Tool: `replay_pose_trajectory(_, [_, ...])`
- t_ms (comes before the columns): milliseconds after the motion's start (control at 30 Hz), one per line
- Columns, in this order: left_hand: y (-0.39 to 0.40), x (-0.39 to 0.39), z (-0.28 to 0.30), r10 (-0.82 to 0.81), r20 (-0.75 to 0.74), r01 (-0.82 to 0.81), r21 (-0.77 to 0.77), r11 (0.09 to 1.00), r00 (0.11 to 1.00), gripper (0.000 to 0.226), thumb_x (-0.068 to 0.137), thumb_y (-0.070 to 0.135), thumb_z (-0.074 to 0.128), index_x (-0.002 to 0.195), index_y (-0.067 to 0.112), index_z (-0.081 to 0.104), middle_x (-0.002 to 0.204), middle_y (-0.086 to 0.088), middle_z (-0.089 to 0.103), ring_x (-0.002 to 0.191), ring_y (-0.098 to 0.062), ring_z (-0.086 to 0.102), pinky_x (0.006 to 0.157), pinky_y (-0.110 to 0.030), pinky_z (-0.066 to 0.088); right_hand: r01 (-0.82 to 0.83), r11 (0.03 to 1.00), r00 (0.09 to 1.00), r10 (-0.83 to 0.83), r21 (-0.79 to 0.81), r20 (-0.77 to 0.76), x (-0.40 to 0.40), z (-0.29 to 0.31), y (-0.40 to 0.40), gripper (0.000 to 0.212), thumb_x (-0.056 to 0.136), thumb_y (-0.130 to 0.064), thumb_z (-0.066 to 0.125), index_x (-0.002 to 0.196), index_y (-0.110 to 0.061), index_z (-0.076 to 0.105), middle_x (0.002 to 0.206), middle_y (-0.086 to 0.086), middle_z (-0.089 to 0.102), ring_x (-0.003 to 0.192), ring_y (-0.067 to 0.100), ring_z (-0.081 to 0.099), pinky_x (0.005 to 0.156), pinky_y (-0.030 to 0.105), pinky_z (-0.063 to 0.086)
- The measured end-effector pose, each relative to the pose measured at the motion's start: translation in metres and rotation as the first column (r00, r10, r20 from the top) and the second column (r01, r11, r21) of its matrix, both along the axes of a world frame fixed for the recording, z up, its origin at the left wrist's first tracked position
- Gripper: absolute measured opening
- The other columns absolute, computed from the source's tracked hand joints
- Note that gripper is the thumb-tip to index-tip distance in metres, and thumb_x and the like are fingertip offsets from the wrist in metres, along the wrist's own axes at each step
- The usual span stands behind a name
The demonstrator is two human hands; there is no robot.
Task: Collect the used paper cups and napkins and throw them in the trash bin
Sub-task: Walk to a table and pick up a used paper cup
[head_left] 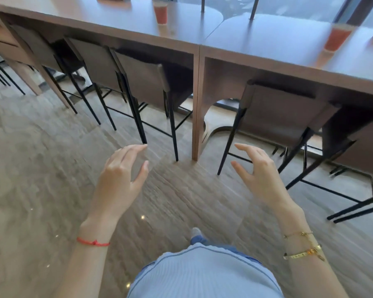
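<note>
1. The person's light blue ribbed top (202, 274) is nearest, at the bottom edge.
2. The left hand (122, 168) is held above the floor (41, 168), fingers loosely spread, holding nothing.
3. The right hand (257, 171) is held the same way, open and empty.
4. One red paper cup (160, 12) stands on the left counter (108, 18), far from both hands.
5. A second red cup (337, 38) stands on the right counter (278, 41).
6. Tall stools (146, 82) are pushed under both counters.
</note>
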State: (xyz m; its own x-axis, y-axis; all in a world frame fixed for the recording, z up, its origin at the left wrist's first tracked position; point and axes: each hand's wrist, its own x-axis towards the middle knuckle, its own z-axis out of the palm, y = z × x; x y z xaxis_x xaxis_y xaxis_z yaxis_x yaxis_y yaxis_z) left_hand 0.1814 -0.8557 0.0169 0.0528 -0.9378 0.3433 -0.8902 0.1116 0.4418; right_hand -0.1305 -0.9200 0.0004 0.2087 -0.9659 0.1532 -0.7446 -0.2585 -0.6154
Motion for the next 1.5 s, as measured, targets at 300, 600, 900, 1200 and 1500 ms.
replay_pose_trajectory(300, [-0.153, 0.035, 0.013, 0.096, -0.013, -0.097, -0.052, 0.994, 0.995, 0.036, 0.094, 0.024, 0.057, 0.129, 0.018, 0.057, 0.127, 0.001, 0.06, 0.122, -0.016, 0.053, 0.103, -0.028, 0.04, -0.081, 0.994, 0.997, 0.08, -0.073, -0.016, 0.047, 0.03, -0.178, 0.046, 0.092, -0.028, 0.06, 0.135, -0.016, 0.05, 0.133, -0.001, 0.056, 0.131, 0.015, 0.043, 0.11, 0.035, 0.035])
replay_pose_trajectory(600, [-0.312, 0.09, 0.006, 0.085, 0.009, -0.085, -0.08, 0.993, 0.996, 0.037, 0.094, 0.027, 0.054, 0.13, 0.018, 0.057, 0.127, 0.002, 0.06, 0.121, -0.013, 0.054, 0.1, -0.023, 0.039, -0.094, 0.992, 0.995, 0.095, -0.089, 0.007, 0.113, 0.03, -0.334, 0.046, 0.092, -0.03, 0.06, 0.136, -0.021, 0.05, 0.135, -0.004, 0.054, 0.13, 0.009, 0.042, 0.104, 0.018, 0.029])
replay_pose_trajectory(900, [-0.51, 0.169, 0.035, 0.013, -0.018, -0.015, -0.131, 0.991, 1.0, 0.038, 0.095, 0.028, 0.052, 0.132, 0.021, 0.054, 0.13, 0.007, 0.057, 0.125, -0.007, 0.048, 0.104, -0.031, 0.044, -0.037, 0.982, 0.998, 0.046, -0.184, 0.049, 0.202, 0.055, -0.521, 0.046, 0.093, -0.034, 0.058, 0.136, -0.022, 0.049, 0.133, -0.005, 0.055, 0.131, 0.013, 0.042, 0.107, 0.028, 0.032])
replay_pose_trajectory(1200, [-0.657, 0.204, 0.041, -0.062, 0.025, 0.064, -0.091, 0.994, 0.998, 0.041, 0.095, 0.028, 0.054, 0.134, 0.019, 0.053, 0.129, 0.003, 0.059, 0.123, -0.013, 0.052, 0.103, -0.038, 0.046, 0.028, 0.986, 1.0, -0.03, -0.165, -0.009, 0.25, 0.054, -0.649, 0.045, 0.093, -0.031, 0.059, 0.137, -0.021, 0.049, 0.136, -0.002, 0.054, 0.133, 0.015, 0.038, 0.109, 0.037, 0.035])
replay_pose_trajectory(1500, [-0.774, 0.193, 0.027, 0.021, -0.061, -0.023, -0.046, 0.999, 0.998, 0.069, 0.09, 0.042, 0.059, 0.148, 0.018, 0.03, 0.141, -0.002, 0.05, 0.128, -0.019, 0.049, 0.1, -0.041, 0.046, -0.07, 0.994, 0.992, 0.061, -0.081, -0.11, 0.271, 0.039, -0.73, 0.042, 0.093, -0.031, 0.057, 0.135, -0.022, 0.052, 0.137, -0.003, 0.053, 0.128, 0.018, 0.039, 0.105, 0.038, 0.036])
